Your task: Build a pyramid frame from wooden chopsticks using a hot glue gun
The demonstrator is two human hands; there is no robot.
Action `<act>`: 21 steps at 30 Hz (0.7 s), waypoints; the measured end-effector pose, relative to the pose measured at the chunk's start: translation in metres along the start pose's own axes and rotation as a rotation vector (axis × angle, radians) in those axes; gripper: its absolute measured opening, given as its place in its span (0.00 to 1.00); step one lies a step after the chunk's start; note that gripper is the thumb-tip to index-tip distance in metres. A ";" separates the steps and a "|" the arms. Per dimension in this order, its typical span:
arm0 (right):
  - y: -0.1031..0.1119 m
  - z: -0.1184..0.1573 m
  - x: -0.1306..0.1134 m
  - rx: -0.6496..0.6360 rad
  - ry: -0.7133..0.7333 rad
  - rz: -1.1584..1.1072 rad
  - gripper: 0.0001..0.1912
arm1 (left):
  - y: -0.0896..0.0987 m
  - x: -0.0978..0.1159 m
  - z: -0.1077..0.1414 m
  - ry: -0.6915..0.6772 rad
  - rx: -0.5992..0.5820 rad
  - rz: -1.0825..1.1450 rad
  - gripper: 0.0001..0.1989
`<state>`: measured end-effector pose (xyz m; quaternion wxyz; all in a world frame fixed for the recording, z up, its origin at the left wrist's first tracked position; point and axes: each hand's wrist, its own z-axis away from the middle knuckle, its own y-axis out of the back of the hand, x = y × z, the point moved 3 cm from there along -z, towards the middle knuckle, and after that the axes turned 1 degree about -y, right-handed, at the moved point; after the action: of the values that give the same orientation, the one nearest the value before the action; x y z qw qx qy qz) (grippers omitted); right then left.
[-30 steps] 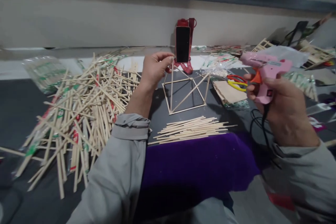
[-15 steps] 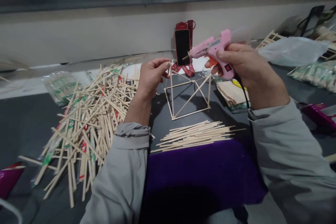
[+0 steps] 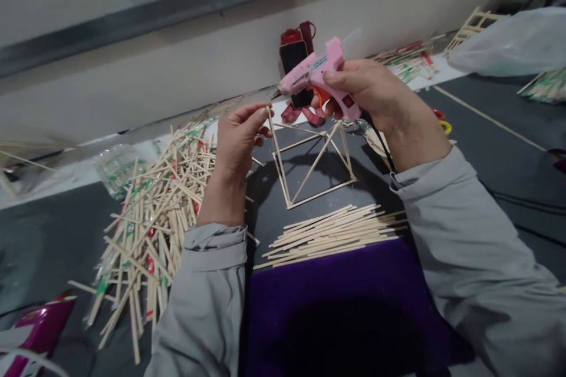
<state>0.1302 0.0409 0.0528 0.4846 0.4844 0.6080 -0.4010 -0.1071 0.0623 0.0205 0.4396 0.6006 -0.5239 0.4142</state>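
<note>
My left hand (image 3: 242, 138) pinches the upper end of an upright wooden stick (image 3: 277, 150), part of a stick frame (image 3: 321, 195) standing on the dark table. In my right hand (image 3: 367, 88) is a pink hot glue gun (image 3: 316, 70), with fingers around its handle and orange trigger. Its metal nozzle points left, slightly above and right of the left fingertips, apart from the stick in the picture. The frame has a squarish base, uprights and slanting sticks. In front of it lies a row of loose sticks (image 3: 329, 232).
To the left is a large heap of chopsticks (image 3: 163, 206), some in wrappers. A red bottle (image 3: 290, 36) and a phone (image 3: 293, 57) stand behind the glue gun. Purple cloth (image 3: 283, 288) covers the near edge. A white plastic bag (image 3: 508, 41) lies at the right.
The glue gun in my right hand has moved left, its nozzle coming close to the top of the stick my left hand holds. The camera view has tilted.
</note>
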 end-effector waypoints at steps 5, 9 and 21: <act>-0.003 -0.002 0.003 0.012 -0.023 -0.012 0.12 | 0.000 -0.001 0.000 0.009 0.000 -0.026 0.13; -0.003 -0.002 0.002 -0.044 -0.062 -0.020 0.09 | 0.001 -0.004 -0.001 0.014 0.029 -0.070 0.16; -0.006 -0.005 0.008 -0.127 -0.060 -0.051 0.12 | 0.007 0.000 0.003 0.041 -0.006 -0.071 0.16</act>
<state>0.1230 0.0465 0.0460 0.5220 0.4248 0.6295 -0.3882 -0.1142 0.0588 0.0199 0.4663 0.6090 -0.4943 0.4091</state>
